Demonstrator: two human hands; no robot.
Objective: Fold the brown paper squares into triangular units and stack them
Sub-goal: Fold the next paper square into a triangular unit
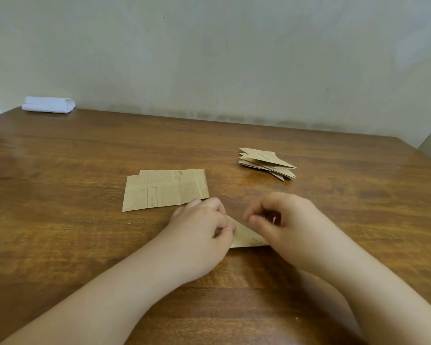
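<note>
at lower centre, the left hand (204, 225) and right hand (281, 220) are both pinching a half-folded paper (245, 236) with curled fingers, flat on the table (85, 245); an uneven pinch is likely skewing the crease.

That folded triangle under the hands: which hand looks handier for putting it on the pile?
Probably the right hand: the stack of triangles lies on its side, beyond it. The left hand sits nearer the unfolded squares.
</note>
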